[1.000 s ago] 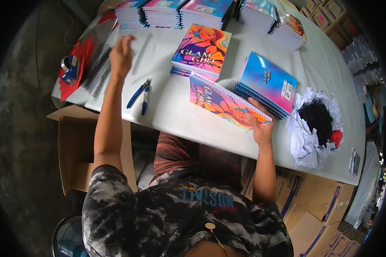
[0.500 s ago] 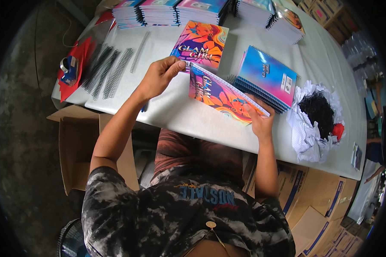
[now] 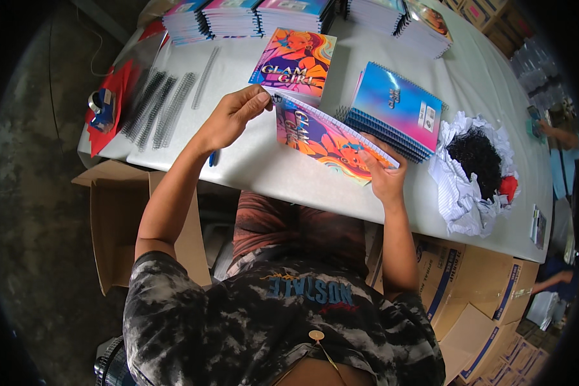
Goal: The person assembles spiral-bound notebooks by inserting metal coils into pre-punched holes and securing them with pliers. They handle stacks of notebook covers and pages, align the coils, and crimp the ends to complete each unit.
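Observation:
My right hand [image 3: 385, 172] grips the right end of a colourful notebook [image 3: 321, 138], thumb on its cover. The notebook is held tilted above the table, its row of punched holes along the upper edge. At its left end, a short bit of black binding coil [image 3: 276, 99] shows beside my left hand [image 3: 238, 114], whose thumb and forefinger are pinched together on it. Just beyond lies a stack of matching covered page blocks [image 3: 296, 64]. Right of that are several coil-bound notebooks [image 3: 399, 109] with blue and pink backs, piled up.
Loose spiral coils [image 3: 154, 109] lie at the left, by a tape dispenser [image 3: 103, 109] on red sheets. Bound notebooks [image 3: 289, 19] line the far side. Crumpled paper [image 3: 453, 212] holds black scraps at the right. An open carton [image 3: 119, 225] stands below the left table edge. Another person's arm [image 3: 560, 136] shows far right.
Both hands and the notebook have shifted slightly left in the picture, along with the whole table view. The grip of each hand looks the same. Another person's arms show more at the far right.

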A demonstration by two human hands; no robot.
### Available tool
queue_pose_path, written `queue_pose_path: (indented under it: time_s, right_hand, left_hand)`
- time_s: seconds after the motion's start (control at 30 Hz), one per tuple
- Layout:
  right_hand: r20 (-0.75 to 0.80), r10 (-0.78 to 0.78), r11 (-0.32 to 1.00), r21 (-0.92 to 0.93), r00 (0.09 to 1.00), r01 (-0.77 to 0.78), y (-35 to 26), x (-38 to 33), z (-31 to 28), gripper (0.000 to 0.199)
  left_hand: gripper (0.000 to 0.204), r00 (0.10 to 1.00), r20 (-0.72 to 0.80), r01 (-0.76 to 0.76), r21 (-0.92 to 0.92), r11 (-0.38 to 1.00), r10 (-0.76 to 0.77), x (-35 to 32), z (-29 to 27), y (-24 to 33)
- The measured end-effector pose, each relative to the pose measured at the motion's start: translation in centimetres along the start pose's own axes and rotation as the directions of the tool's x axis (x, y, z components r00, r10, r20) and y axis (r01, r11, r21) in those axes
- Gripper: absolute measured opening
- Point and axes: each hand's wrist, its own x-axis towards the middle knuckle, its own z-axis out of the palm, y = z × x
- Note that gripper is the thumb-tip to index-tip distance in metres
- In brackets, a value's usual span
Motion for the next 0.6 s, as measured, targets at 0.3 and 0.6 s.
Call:
queue_pose_path:
  time_s: [0.3, 0.6]
  right_hand:
    - [-0.004, 0.005, 0.999, -0.038, 1.000, -0.006, 0.1, -0.3, -0.3, 0.023]
    - [0.115, -0.139, 0.985, -0.085, 0.984, 0.150, -0.4, 0.0, -0.5, 0.024]
  left_hand:
    - [0.035, 0.992, -0.117, -0.038, 0.148, 0.988, 0.056, 0.1, 0.8, -0.2]
    - [0.035, 0.988, 0.018, 0.156, -0.057, 0.986, -0.155, 0.8, -0.8, 0.6]
